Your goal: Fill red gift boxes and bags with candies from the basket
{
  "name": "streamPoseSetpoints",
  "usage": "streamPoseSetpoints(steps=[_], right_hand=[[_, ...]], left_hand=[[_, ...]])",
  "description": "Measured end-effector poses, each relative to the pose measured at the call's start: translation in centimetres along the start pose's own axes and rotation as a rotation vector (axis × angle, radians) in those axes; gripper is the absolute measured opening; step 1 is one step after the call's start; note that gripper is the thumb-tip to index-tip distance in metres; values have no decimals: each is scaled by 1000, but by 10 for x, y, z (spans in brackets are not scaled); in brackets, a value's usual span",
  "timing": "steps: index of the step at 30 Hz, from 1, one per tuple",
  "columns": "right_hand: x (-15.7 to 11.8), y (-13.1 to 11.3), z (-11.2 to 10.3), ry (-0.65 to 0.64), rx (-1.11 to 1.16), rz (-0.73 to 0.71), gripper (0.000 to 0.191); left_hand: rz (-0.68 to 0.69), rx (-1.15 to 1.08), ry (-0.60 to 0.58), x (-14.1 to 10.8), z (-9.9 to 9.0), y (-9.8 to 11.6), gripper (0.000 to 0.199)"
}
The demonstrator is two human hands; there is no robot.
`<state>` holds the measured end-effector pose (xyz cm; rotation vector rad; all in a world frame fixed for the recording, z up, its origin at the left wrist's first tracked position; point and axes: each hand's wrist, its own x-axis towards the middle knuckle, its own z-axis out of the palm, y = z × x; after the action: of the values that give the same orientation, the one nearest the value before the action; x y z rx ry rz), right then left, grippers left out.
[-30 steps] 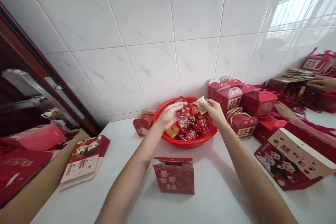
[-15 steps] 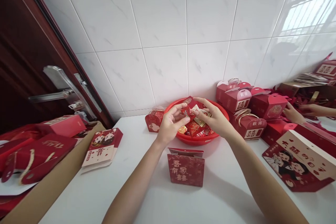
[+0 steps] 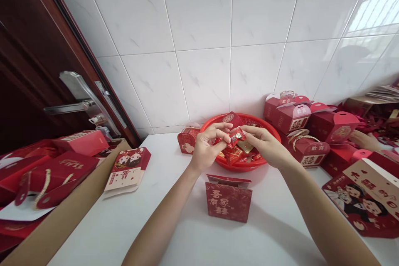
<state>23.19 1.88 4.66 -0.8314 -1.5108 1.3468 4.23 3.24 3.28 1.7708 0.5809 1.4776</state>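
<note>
A small red wrapped candy is stretched between the fingertips of both hands, above a red plastic basket. My left hand pinches its left end. At its right end, my right hand grips with thumb and fingers. Wrapped sweets fill the basket below, among them a dark red packet with a gold round mark at the back. Closer to me stands a red gift box with gold characters, its top open.
Several red handled boxes cluster at the right, near another person's hand. A printed box lies at the right front. On the left are a flat printed box and a carton of red boxes, beside a door handle.
The candy between my hands has been turned so that its printed face shows. The dark red packet now rests at the basket's back. My view has shifted slightly left.
</note>
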Motion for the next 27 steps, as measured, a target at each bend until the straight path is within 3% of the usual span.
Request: streamPoseSetpoints(steps=[4,10,14,16,20,22,24,27], right_hand=[[-1,0,1,-11,-26,16,51],[-3,-4,2,-53,-118,-63,44],[-6,-8,-3,-39,-181,-144,44],[-9,-12,-6,16,-230,-187,44],[-17,-21,-12,112,-324,-233,40],[-20,-23,-14,128,-351,-239,38],[-21,-24,-16,121,-375,-251,38],[-21,-24,-18,89,-421,-273,40]], left_hand=[[50,97,-9,-1,-2,-2,15],[93,247,18,-2,-1,-2,17],[128,326,-51,-2,-9,13,15],[110,374,-175,-4,-20,30,11],[-87,498,-669,-6,-43,61,9],[-199,567,-851,-7,-49,67,10],[-274,596,-938,-6,-49,64,13],[-303,596,-926,-4,-45,55,16]])
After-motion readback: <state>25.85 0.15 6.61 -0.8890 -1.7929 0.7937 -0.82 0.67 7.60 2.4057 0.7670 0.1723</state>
